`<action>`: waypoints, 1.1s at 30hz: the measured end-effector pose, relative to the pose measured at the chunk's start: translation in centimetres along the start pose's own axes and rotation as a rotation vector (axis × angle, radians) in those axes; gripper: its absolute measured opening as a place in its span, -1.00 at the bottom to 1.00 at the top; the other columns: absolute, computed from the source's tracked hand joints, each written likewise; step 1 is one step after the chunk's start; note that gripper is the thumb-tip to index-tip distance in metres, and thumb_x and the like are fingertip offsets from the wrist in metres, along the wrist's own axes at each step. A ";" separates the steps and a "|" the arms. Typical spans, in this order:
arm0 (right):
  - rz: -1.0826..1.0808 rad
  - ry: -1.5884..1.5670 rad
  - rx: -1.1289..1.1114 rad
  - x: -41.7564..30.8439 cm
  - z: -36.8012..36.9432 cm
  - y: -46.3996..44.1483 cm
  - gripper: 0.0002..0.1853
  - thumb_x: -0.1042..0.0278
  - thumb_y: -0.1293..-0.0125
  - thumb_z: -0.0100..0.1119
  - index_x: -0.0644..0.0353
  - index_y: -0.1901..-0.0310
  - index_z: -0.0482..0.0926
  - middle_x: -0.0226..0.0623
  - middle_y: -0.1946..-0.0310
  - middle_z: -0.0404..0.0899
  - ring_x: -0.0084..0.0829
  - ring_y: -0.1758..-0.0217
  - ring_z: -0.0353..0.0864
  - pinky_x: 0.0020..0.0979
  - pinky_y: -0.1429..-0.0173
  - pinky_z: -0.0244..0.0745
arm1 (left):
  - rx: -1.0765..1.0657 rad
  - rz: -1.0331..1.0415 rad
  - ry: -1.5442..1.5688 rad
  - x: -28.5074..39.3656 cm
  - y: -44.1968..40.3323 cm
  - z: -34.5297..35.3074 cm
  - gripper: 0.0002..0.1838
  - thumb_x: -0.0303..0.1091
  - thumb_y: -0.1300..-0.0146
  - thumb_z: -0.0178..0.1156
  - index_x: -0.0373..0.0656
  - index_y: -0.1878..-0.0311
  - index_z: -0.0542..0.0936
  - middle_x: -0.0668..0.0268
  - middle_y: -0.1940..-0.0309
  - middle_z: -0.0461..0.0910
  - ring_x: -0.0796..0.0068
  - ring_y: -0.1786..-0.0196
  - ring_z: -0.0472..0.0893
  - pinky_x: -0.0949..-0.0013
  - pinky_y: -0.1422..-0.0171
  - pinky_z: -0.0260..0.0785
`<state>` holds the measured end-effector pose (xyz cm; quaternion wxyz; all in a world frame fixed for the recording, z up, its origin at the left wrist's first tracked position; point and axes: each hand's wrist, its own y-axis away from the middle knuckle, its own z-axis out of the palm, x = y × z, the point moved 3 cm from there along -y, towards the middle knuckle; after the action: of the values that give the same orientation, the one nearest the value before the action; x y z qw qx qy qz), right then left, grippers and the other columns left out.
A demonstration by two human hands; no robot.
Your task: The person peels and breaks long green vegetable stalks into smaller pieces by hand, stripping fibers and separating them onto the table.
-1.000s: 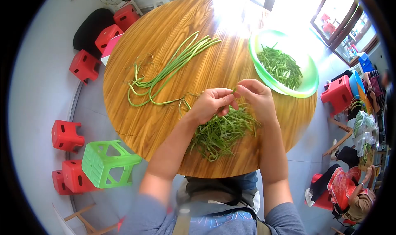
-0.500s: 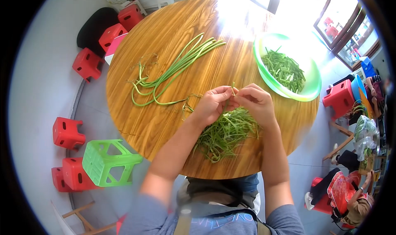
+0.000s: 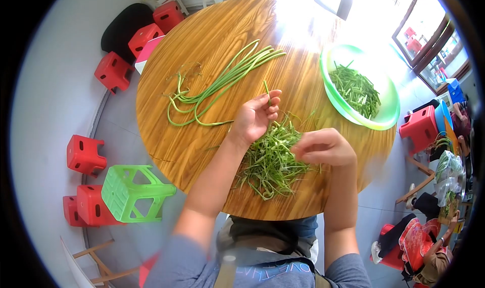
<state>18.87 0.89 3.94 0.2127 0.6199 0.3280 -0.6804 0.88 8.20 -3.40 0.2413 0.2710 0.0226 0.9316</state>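
Note:
Between the thumb and fingers of my left hand (image 3: 257, 113) is a thin green stem (image 3: 267, 90), its tip pointing up. My right hand (image 3: 326, 146) is lower and to the right, fingers pinched together at the edge of a pile of shredded green trimmings (image 3: 273, 164); whatever it may hold is hidden. A bundle of long green stalks (image 3: 222, 83) lies to the left on the round wooden table (image 3: 189, 151). Short cut green pieces (image 3: 355, 91) fill part of a green and white basin (image 3: 386, 120) at the right.
Red stools (image 3: 86, 154) and a green stool (image 3: 121, 193) stand on the floor at the left. Another red stool (image 3: 419, 129) is beyond the table's right edge. A seated person (image 3: 437, 257) is at the lower right, near plastic bags (image 3: 446, 174).
My hands have parted. My right hand has moved down and right to the trimmings, while my left hand has shifted slightly up with the stem. The view has shifted a little.

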 end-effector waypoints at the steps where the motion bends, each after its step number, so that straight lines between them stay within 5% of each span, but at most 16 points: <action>1: 0.096 0.060 0.020 0.1 0.5 -0.3 -0.90 0.51 -0.12 0.29 0.33 0.39 0.57 -0.41 0.46 0.54 -0.70 0.40 0.44 -0.62 0.38 0.33 | 0.019 0.011 -0.026 0.0 0.2 0.5 -0.72 -0.32 -0.40 -0.09 -0.20 -0.09 0.43 0.28 0.34 0.51 0.56 0.39 0.44 0.53 0.37 0.30; 5: 0.315 0.251 0.154 0.9 0.8 -1.0 -0.84 0.43 -0.15 0.29 0.24 0.23 0.63 -0.48 0.46 0.54 -0.74 0.40 0.43 -0.63 0.34 0.37 | 0.065 0.031 -0.129 0.2 1.4 2.5 -0.72 -0.38 -0.37 -0.08 -0.27 -0.07 0.44 0.30 0.39 0.54 0.58 0.47 0.42 0.55 0.42 0.26; 9: -0.074 0.286 0.105 1.3 1.0 -1.5 -0.89 0.42 -0.19 0.25 0.26 0.30 0.63 -0.52 0.56 0.51 -0.73 0.45 0.43 -0.62 0.33 0.38 | -0.070 -0.051 -0.161 0.0 1.6 2.5 -0.74 -0.42 -0.35 -0.08 -0.33 0.00 0.47 0.33 0.47 0.55 0.65 0.56 0.37 0.61 0.49 0.21; 12: 0.241 0.181 0.230 0.6 1.1 -1.1 -0.87 0.40 -0.25 0.18 0.27 0.39 0.61 -0.52 0.59 0.49 -0.74 0.47 0.41 -0.64 0.36 0.36 | -0.071 -0.059 -0.321 0.0 1.8 2.7 -0.74 -0.40 -0.35 -0.09 -0.33 0.06 0.50 0.33 0.50 0.55 0.70 0.59 0.33 0.65 0.52 0.17; 16: 0.134 0.056 0.784 1.5 -0.8 -1.0 -0.80 0.32 -0.27 0.16 0.25 0.44 0.60 -0.59 0.62 0.42 -0.80 0.53 0.29 -0.69 0.48 0.16 | -0.124 -0.095 -0.438 -0.5 2.1 3.7 -0.73 -0.39 -0.33 -0.11 -0.34 0.12 0.52 0.33 0.51 0.54 0.72 0.60 0.30 0.66 0.54 0.13; 19: 0.192 0.130 0.793 2.2 -2.2 -0.8 -0.83 0.37 -0.26 0.18 0.26 0.45 0.59 -0.63 0.62 0.38 -0.82 0.54 0.23 -0.68 0.49 0.10 | -0.144 -0.114 -0.482 -1.0 2.2 3.9 -0.74 -0.39 -0.33 -0.13 -0.33 0.15 0.52 0.34 0.51 0.53 0.73 0.62 0.28 0.67 0.57 0.09; 26: -0.067 0.237 0.624 2.6 -1.0 -1.5 -0.93 0.46 -0.24 0.17 0.24 0.38 0.59 -0.66 0.61 0.29 -0.82 0.54 0.20 -0.70 0.48 0.07 | -0.061 0.020 -0.470 -0.3 2.1 3.6 -0.75 -0.38 -0.32 -0.13 -0.31 0.21 0.51 0.38 0.59 0.46 0.73 0.66 0.22 0.63 0.61 0.04; 29: 0.198 0.185 0.810 3.1 -2.1 -0.9 -0.93 0.46 -0.25 0.15 0.23 0.36 0.58 -0.63 0.53 0.33 -0.83 0.53 0.21 -0.70 0.48 0.09 | -0.093 -0.043 -0.544 -0.5 2.3 4.1 -0.76 -0.37 -0.32 -0.13 -0.30 0.23 0.51 0.39 0.63 0.43 0.73 0.67 0.21 0.63 0.61 0.02; 33: 0.087 0.007 0.998 3.5 -3.1 -0.5 -0.88 0.42 -0.27 0.14 0.24 0.40 0.58 -0.59 0.55 0.34 -0.79 0.51 0.27 -0.67 0.47 0.14 | -0.175 -0.088 -0.668 -1.3 2.3 4.2 -0.76 -0.35 -0.31 -0.11 -0.28 0.27 0.51 0.42 0.67 0.40 0.74 0.68 0.20 0.62 0.62 0.00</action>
<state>20.17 3.85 0.55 -0.0829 0.6614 -0.0628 -0.7427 2.95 5.22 -0.07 0.2977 0.5379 -0.1257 0.7786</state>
